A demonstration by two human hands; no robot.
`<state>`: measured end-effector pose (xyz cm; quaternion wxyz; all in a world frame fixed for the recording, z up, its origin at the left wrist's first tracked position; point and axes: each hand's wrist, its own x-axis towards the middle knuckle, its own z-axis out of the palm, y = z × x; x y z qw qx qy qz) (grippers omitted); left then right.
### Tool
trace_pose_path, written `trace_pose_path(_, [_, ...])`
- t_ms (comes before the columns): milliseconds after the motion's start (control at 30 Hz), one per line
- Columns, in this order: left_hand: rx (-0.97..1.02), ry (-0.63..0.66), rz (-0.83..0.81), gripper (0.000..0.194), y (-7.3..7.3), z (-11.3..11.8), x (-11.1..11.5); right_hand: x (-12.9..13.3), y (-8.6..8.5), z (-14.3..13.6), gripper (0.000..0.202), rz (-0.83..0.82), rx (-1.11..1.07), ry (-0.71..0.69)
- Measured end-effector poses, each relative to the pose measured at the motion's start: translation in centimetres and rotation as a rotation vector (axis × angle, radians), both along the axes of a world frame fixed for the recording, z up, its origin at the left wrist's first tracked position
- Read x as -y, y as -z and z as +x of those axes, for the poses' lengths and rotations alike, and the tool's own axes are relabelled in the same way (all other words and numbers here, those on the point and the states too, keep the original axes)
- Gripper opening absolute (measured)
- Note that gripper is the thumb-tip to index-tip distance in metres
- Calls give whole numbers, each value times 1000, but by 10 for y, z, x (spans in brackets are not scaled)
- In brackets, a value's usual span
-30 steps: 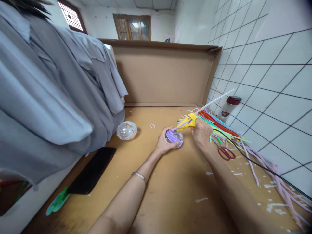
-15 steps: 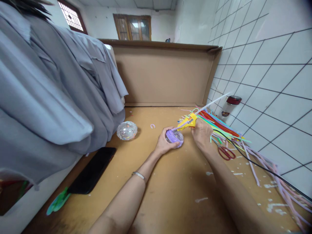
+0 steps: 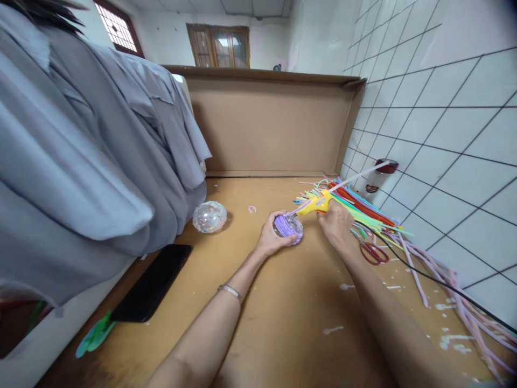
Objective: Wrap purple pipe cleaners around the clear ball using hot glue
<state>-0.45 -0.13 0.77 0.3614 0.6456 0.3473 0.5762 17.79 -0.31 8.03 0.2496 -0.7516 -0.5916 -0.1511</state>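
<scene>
My left hand (image 3: 270, 237) is closed around a small clear round container (image 3: 298, 233) partly wrapped in purple pipe cleaner (image 3: 284, 225). A yellow hot glue gun (image 3: 314, 203) is gripped in my right hand (image 3: 336, 222), its nozzle at the upper side of the wrapped container. From the gun's rear sticks a long translucent glue stick (image 3: 359, 175). A purple strand runs from the container up along the gun; its far end is hard to make out.
A clear faceted bowl-like piece (image 3: 209, 216) stands left, near a bent pink scrap (image 3: 252, 209). At the right lie red-handled scissors (image 3: 374, 253), a pile of coloured pipe cleaners (image 3: 355, 202), a black cord (image 3: 424, 275) and a lidded jar (image 3: 377, 178). A black phone (image 3: 151, 283) lies front left.
The glue gun has tilted flatter and shifted slightly right, its glue stick swinging lower. My left hand and the wrapped container have hardly moved.
</scene>
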Motion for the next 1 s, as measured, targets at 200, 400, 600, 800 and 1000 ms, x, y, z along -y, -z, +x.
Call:
trace_pose_path(200, [-1, -13, 8, 66, 0, 0, 1, -4, 21, 22, 41, -178, -137, 94])
trace_pose_path(400, [-24, -11, -4, 69, 3, -1, -1, -11, 49, 31, 46, -283, -105, 71])
trace_pose_path(600, [-20, 4, -32, 70, 4, -2, -3, -7, 53, 27, 50, -311, 81, 74])
trace_pose_path(800, [-22, -5, -28, 69, 3, -2, -3, 4, 42, 12, 37, -203, 297, -20])
trace_pose_path(1000, [-21, -4, -33, 71, 3, -1, -3, 9, 33, -4, 25, 8, 412, -210])
